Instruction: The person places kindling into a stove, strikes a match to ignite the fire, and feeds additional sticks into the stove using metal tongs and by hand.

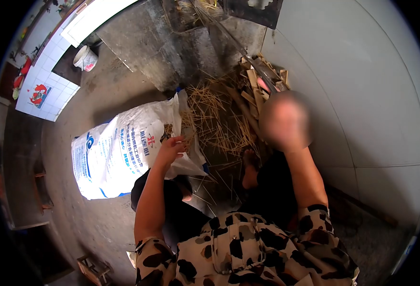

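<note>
My left hand (172,148) is at the mouth of a white woven sack (119,148) with blue and red print, its fingers slightly apart, beside the straw at the opening. The sack lies on its side on the floor. My right hand (285,121) is largely blurred, at the near end of a long dark metal rod (241,46), and appears closed round it. The rod slants up and away towards the top of the view. Loose thin straw (215,114) is scattered on the floor between my hands.
Split firewood (255,90) is piled beyond my right hand, by a pale wall (353,86). A white bucket (85,58) stands at the upper left near a tiled counter (43,90). My bare foot (250,174) is beside the straw. A small wooden stool (93,270) is at the lower left.
</note>
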{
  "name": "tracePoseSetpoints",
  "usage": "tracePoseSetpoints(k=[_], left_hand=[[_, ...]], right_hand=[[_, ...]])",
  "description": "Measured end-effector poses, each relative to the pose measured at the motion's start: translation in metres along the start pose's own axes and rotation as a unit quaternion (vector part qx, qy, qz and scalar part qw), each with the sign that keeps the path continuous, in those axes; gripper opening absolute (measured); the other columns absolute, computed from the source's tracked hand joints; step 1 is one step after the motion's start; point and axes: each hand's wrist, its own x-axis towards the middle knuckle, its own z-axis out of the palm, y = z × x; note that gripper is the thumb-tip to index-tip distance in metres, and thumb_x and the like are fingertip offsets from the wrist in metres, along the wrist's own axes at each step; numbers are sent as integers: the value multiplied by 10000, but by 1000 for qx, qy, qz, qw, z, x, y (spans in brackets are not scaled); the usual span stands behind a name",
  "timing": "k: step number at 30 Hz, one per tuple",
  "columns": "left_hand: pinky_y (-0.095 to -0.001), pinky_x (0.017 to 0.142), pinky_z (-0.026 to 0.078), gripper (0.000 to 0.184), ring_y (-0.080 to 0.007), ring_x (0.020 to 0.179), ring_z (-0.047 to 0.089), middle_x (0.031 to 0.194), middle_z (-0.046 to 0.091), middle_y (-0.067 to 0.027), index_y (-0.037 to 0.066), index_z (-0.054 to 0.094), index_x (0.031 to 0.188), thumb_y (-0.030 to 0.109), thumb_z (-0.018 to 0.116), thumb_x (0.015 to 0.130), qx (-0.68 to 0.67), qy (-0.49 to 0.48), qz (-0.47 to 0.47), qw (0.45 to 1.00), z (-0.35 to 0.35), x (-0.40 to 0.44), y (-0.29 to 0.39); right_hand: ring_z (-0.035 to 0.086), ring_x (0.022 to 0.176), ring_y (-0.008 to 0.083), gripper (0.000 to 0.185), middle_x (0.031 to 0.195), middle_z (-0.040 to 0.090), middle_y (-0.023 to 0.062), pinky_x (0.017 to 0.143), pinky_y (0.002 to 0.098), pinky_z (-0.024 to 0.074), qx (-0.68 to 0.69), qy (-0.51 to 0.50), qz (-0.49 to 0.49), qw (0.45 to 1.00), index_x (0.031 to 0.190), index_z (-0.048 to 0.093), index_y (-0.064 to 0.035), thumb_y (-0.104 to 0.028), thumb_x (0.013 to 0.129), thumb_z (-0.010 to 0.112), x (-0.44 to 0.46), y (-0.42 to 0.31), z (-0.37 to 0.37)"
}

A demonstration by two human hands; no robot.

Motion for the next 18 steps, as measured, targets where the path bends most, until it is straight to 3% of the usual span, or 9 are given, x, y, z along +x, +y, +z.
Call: tracePoseSetpoints(k=[4, 6, 7, 11, 14, 15, 16, 17, 18], left_hand=[[-267, 727, 467, 346, -124, 834, 579, 936, 598, -25, 69, 533, 1182, 155, 558, 847, -10, -1, -11, 1000, 1, -1, 1], [-266, 727, 472, 342, -124, 833, 580, 933, 598, -25, 67, 534, 1181, 145, 554, 848, -10, -3, -15, 1000, -1, -1, 1], [-266, 727, 474, 341, -124, 834, 580, 930, 598, -24, 65, 534, 1181, 139, 552, 849, -13, -4, -17, 1000, -2, -2, 0], [-268, 731, 482, 339, -125, 835, 584, 917, 602, -22, 66, 535, 1185, 117, 545, 850, -26, -4, -31, 999, -10, 0, -4], [-291, 767, 490, 365, -149, 870, 588, 985, 599, -64, 36, 512, 1209, 122, 546, 856, -24, -6, -45, 999, -15, 3, -9], [-291, 768, 490, 361, -146, 867, 587, 985, 599, -59, 39, 513, 1209, 122, 545, 859, -25, -4, -51, 998, -17, 4, -10], [-291, 769, 490, 357, -143, 865, 586, 986, 600, -55, 43, 514, 1210, 122, 543, 862, -26, -3, -55, 998, -18, 5, -10], [-291, 769, 490, 354, -141, 862, 585, 987, 600, -51, 47, 515, 1210, 121, 542, 866, -28, -2, -59, 998, -19, 6, -10], [-291, 770, 489, 349, -139, 865, 584, 988, 599, -47, 53, 516, 1210, 119, 541, 868, -30, -5, -61, 998, -19, 8, -10]], right_hand=[[457, 442, 59, 580, 696, 491, 23, 376, 177, 398, 92, -17, 4, 996, 1400, 149, 50, -104, 907, 416, 41, 2, -38], [399, 462, 78, 133, 601, 418, -19, 398, 214, 340, 146, -8, 34, 989, 935, 375, -80, -68, 830, 456, 59, -10, -44], [370, 471, 87, 131, 553, 381, -40, 410, 232, 310, 173, -2, 48, 984, 702, 487, -145, -50, 792, 477, 69, -16, -45], [374, 475, 97, 187, 570, 401, -35, 436, 225, 314, 248, -48, 61, 966, 639, 426, -134, -11, 779, 436, 108, -38, -55], [398, 557, 102, 154, 654, 424, -23, 481, 215, 335, 90, -101, 34, 990, 695, 435, -122, -27, 816, 424, 138, -61, -89], [388, 566, 108, 157, 657, 411, -22, 493, 216, 337, 147, -115, 57, 981, 697, 439, -121, -27, 822, 427, 144, -67, -95], [463, 522, 89, 294, 705, 469, 12, 444, 201, 380, 124, -112, 37, 985, 1047, 218, -24, -39, 843, 428, 153, -69, -96], [539, 478, 69, 699, 753, 526, 46, 394, 187, 422, 101, -108, 18, 989, 1398, -4, 74, -51, 864, 429, 162, -71, -97], [545, 484, 68, 703, 757, 530, 47, 395, 188, 422, 117, -80, -9, 990, 1399, -8, 71, -51, 863, 429, 165, -70, -104]])
